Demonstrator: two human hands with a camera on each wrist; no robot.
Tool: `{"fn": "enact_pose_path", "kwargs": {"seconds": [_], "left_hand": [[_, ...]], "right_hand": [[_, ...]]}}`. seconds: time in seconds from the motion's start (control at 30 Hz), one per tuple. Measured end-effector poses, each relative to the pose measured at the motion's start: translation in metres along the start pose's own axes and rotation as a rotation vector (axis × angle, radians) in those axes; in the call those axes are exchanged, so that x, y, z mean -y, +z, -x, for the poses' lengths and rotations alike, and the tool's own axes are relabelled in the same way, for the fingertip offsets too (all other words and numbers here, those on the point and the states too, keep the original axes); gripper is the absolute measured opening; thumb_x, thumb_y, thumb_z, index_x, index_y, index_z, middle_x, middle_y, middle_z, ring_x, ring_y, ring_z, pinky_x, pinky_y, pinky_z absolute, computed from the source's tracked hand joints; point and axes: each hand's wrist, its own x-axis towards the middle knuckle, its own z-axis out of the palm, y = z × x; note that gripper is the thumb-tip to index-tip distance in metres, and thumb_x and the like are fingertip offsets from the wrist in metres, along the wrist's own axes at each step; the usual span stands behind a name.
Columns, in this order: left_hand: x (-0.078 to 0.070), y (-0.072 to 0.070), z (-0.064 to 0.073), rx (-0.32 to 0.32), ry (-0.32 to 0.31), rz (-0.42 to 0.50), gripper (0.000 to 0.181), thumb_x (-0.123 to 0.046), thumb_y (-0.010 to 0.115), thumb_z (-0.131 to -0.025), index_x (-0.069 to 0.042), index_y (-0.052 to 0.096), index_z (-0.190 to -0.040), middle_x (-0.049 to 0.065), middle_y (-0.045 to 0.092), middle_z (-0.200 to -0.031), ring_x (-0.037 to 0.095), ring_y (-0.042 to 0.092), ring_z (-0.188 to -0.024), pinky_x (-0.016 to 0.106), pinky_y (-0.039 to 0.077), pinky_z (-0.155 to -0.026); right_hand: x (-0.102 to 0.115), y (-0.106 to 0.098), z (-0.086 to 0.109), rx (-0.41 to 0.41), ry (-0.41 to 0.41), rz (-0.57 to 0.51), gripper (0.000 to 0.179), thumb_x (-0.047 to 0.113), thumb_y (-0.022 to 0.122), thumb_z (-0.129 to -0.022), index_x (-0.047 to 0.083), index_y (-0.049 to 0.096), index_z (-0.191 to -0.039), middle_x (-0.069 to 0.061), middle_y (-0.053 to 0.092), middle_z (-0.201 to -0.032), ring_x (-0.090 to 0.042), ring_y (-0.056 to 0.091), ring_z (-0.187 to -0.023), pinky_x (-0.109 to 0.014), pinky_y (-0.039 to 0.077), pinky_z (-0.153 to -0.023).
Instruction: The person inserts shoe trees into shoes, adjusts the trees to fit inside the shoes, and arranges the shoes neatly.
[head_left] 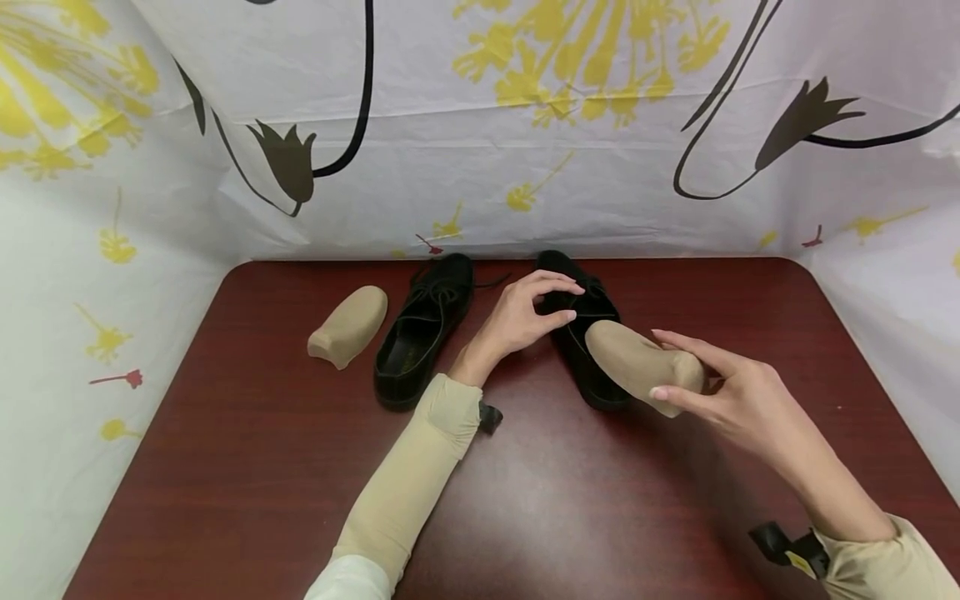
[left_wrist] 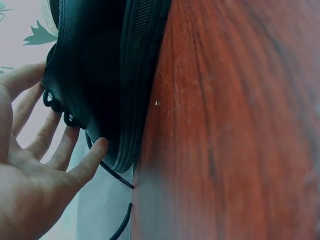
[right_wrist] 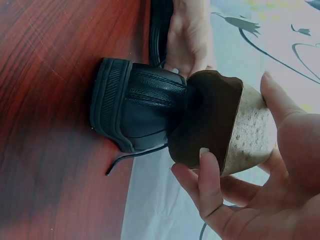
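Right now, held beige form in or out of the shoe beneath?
Out: right hand holds the beige form over the black shoe, rounded tip uncovered in head view.

Behind and beside the reddish-brown table (head_left: 225,483) hangs white cloth (head_left: 420,192), printed with flowers (head_left: 288,165); glare (head_left: 517,517) lightens the table's nearer part.

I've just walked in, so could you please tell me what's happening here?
A person's right hand holds a tan, hollow, rounded form at the opening of a black laced shoe, while the left hand is at that shoe's front. A second black shoe and a matching tan form lie to the left on the reddish wooden table.
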Motion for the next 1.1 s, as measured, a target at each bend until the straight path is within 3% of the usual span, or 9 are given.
{"fn": "enact_pose_path", "kwargs": {"seconds": [0.27,0.57,0.7,0.83,1.1], "left_hand": [[0.000,0.000,-0.002,0.001,-0.006,-0.018,0.030,-0.017,0.074,-0.091,-0.016,0.071,-0.120,-0.003,0.059,-0.130,0.011,0.052,-0.123,0.041,0.047,-0.098],[0.001,0.001,-0.003,0.005,-0.051,0.011,0.029,-0.021,0.075,-0.091,-0.019,0.071,-0.120,-0.007,0.059,-0.128,0.005,0.051,-0.121,0.042,0.048,-0.098],[0.002,0.000,-0.004,-0.009,-0.039,0.020,0.028,-0.020,0.077,-0.089,-0.018,0.072,-0.117,-0.006,0.061,-0.126,0.007,0.053,-0.120,0.044,0.049,-0.097],[0.002,0.000,-0.005,-0.004,-0.034,0.006,0.027,-0.019,0.076,-0.090,-0.019,0.073,-0.117,-0.006,0.062,-0.126,0.007,0.053,-0.120,0.043,0.049,-0.096],[0.000,0.001,-0.005,0.014,-0.056,-0.017,0.026,-0.020,0.074,-0.092,-0.019,0.072,-0.118,-0.006,0.060,-0.127,0.007,0.053,-0.119,0.042,0.049,-0.094]], "right_hand": [[0.003,0.001,-0.005,0.007,-0.036,0.048,0.063,0.032,0.087,-0.077,0.031,0.063,-0.136,0.005,0.072,-0.104,-0.006,0.056,-0.070,-0.013,0.039,-0.062],[0.008,0.005,-0.012,0.029,-0.057,0.064,0.063,0.037,0.085,-0.079,0.032,0.062,-0.137,0.006,0.070,-0.114,-0.009,0.055,-0.077,-0.016,0.038,-0.066],[0.008,0.006,-0.013,0.043,-0.055,0.067,0.063,0.039,0.084,-0.080,0.030,0.061,-0.138,0.003,0.071,-0.114,-0.010,0.055,-0.078,-0.017,0.038,-0.066],[0.008,0.006,-0.014,0.053,-0.081,0.078,0.064,0.039,0.082,-0.082,0.028,0.059,-0.141,0.000,0.069,-0.123,-0.010,0.057,-0.085,-0.020,0.040,-0.071],[0.011,0.004,-0.015,0.087,-0.089,0.086,0.065,0.040,0.078,-0.085,0.026,0.055,-0.144,-0.001,0.063,-0.133,-0.025,0.063,-0.111,-0.041,0.045,-0.084]]}}
